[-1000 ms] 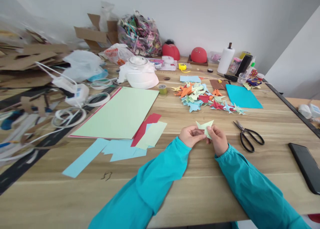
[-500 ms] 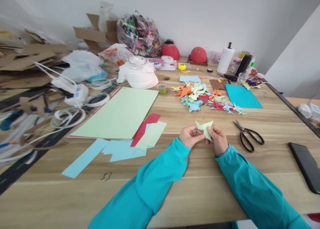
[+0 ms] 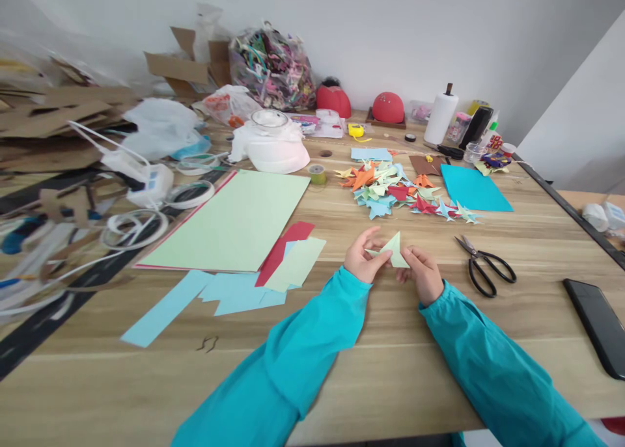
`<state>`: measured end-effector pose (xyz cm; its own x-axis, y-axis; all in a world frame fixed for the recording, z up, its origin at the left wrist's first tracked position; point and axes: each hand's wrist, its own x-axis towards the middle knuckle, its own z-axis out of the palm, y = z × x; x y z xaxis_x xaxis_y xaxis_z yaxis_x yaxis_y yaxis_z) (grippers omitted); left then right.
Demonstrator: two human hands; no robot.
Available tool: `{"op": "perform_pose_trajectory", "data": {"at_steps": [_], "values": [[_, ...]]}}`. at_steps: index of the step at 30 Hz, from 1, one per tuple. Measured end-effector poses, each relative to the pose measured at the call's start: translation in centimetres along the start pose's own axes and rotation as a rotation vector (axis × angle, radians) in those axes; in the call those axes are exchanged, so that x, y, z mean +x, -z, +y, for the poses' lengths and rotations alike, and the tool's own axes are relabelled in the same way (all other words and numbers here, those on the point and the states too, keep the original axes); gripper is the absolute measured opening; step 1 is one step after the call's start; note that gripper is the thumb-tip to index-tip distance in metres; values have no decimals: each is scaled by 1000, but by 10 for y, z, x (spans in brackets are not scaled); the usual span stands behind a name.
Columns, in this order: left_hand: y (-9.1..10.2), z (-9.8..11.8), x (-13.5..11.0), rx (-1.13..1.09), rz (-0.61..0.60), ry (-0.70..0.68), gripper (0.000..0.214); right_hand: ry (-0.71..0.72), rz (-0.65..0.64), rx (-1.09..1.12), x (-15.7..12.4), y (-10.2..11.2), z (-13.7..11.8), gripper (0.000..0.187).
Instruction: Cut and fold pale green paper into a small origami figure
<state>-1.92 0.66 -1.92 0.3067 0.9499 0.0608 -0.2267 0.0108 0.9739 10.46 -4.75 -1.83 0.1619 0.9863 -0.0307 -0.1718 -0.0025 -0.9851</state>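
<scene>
A small pale green folded paper piece (image 3: 397,250) is held just above the table, one point sticking up. My left hand (image 3: 365,257) pinches its left side between thumb and fingers. On the other side, my right hand (image 3: 422,271) grips the right corner with thumb and forefinger. Black-handled scissors (image 3: 485,265) lie to the right of my right hand, blades apart. Beyond my hands is a pile of folded paper pieces (image 3: 390,187) in green, blue, orange and red.
Left of my hands lie cut paper strips (image 3: 293,265) and large green sheets (image 3: 234,219). A black phone (image 3: 596,323) rests at the right edge. Behind stand a thread spool (image 3: 317,174), a turquoise sheet (image 3: 476,188), a white cap (image 3: 273,149) and coiled cables (image 3: 131,226).
The green paper piece has been turned between my fingers, so one point now stands upright. My left fingers have lifted and shifted slightly; my right hand has barely moved.
</scene>
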Motion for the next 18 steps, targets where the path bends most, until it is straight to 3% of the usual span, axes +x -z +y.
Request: {"op": "perform_pose_trajectory", "data": {"at_steps": [3,10,18], "values": [[-1,0,1,-6,46,-26,74,-8,-6,9,-1,0,-1,28],[1,-3,-1,139,34,-87,23,-2,37,10,-2,-4,-4,31],[-1,1,-2,150,-5,-102,16,78,123,0,0,-5,-3,31]]}}
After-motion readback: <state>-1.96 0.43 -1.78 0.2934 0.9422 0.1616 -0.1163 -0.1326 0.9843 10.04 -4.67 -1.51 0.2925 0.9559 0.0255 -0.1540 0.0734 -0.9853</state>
